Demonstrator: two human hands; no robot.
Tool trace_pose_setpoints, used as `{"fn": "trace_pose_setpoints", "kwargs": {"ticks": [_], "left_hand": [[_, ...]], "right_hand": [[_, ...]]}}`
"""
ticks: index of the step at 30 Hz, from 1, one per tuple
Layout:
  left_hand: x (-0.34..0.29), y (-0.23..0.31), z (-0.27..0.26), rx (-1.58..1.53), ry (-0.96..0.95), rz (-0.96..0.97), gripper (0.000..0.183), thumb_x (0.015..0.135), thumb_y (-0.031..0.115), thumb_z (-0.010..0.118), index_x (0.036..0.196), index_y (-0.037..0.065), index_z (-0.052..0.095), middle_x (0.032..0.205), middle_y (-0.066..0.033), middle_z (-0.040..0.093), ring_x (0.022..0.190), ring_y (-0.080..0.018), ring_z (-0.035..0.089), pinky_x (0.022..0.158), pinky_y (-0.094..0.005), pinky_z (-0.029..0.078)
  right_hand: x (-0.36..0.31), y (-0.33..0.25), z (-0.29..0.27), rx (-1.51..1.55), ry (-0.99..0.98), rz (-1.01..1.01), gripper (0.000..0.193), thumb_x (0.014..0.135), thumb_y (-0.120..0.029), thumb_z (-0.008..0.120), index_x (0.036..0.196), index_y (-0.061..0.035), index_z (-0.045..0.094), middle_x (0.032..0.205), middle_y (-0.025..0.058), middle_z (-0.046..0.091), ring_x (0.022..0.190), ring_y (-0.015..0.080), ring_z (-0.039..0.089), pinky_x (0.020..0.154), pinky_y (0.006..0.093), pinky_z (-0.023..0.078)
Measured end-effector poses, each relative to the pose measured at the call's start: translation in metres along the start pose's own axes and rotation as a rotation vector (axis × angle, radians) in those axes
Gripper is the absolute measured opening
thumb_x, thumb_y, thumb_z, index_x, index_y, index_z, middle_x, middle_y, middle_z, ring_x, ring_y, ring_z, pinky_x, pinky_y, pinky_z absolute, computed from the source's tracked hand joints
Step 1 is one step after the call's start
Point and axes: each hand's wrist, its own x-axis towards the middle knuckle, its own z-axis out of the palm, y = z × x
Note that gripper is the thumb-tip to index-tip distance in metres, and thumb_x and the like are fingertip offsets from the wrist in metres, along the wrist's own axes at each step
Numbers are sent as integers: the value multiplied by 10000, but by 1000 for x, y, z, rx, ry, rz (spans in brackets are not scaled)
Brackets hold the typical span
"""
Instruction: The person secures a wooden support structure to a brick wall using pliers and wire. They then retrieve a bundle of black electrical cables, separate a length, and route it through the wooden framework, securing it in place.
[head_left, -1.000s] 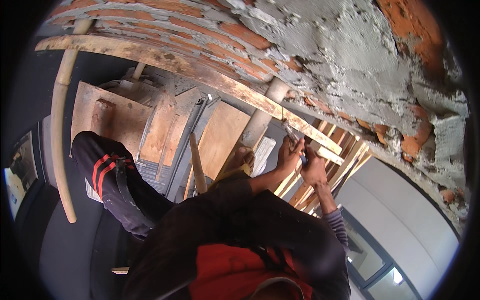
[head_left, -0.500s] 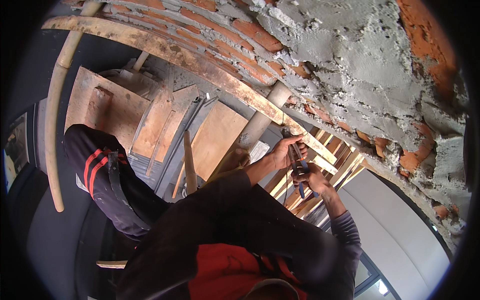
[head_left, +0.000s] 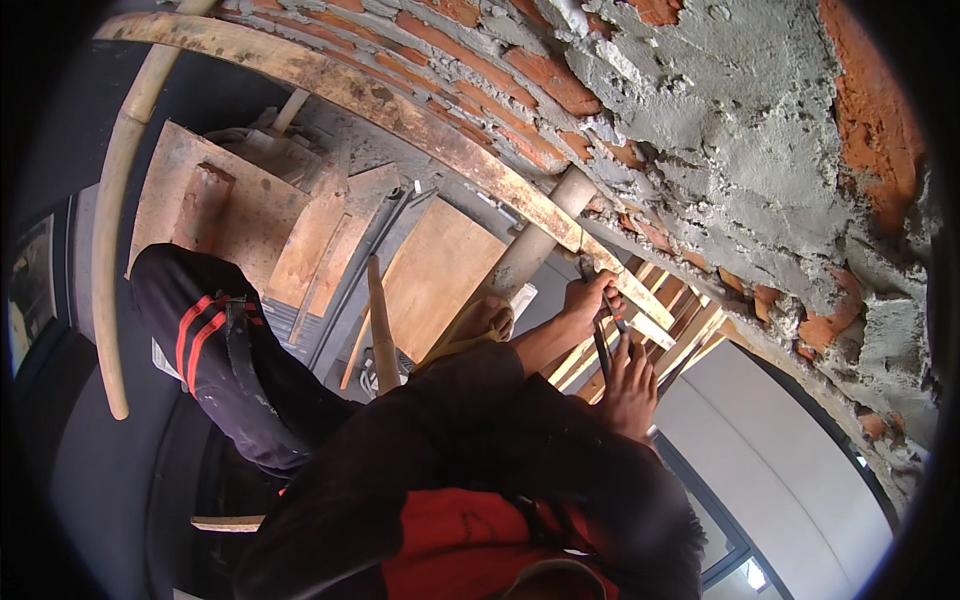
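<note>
A pair of dark pliers (head_left: 602, 348) is held just under the long wooden plank (head_left: 400, 118), close to the brick wall. My left hand (head_left: 583, 305) is closed around the pliers near their jaws, and the fingers partly cover the tool. Lower right of it, my right hand (head_left: 632, 390) has its fingers stretched out, the tips against or very near a handle. A thin dark wire (head_left: 581, 240) shows at the plank, just above the jaws. The plank crosses over a round pole (head_left: 530, 250) beside my hands.
Rough brick and mortar wall (head_left: 740, 130) fills the upper right. Below lie plywood sheets (head_left: 440, 275) and a brick (head_left: 203, 205) on a board. A bamboo pole (head_left: 112, 250) stands at left, a shorter pole (head_left: 380, 330) by my legs. Several wooden slats (head_left: 690, 340) lie beyond my hands.
My right hand has loosened from its grip on the plier handles, and its fingers are now straightened. My left hand stays at the jaws. The whole view has shifted slightly.
</note>
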Motion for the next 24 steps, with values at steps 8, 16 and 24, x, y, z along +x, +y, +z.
{"fn": "trace_pose_setpoints", "kwargs": {"ticks": [8, 16, 24], "left_hand": [[11, -16, 13, 97, 174, 191, 207, 838, 141, 603, 688, 27, 516, 583, -38, 471, 494, -166, 496, 480, -317, 466], [3, -18, 22, 103, 270, 139, 208, 851, 150, 605, 711, 6, 552, 630, -46, 534, 507, -156, 535, 455, -292, 462], [16, -20, 26, 246, 449, 224, 284, 845, 148, 617, 613, -4, 553, 549, -68, 532, 449, -162, 531, 392, -298, 423]], "right_hand": [[47, 17, 67, -146, 303, 130, 593, 775, -162, 612, 1300, 15, 402, 955, 196, 528, 884, 355, 537, 775, 478, 438], [53, 31, 23, 120, 69, 21, 618, 642, -27, 592, 1242, -16, 444, 867, 220, 584, 790, 406, 610, 672, 465, 505], [64, 42, 45, 192, 96, 2, 619, 633, -38, 605, 1228, -47, 435, 865, 251, 596, 752, 434, 609, 679, 515, 488]]}}
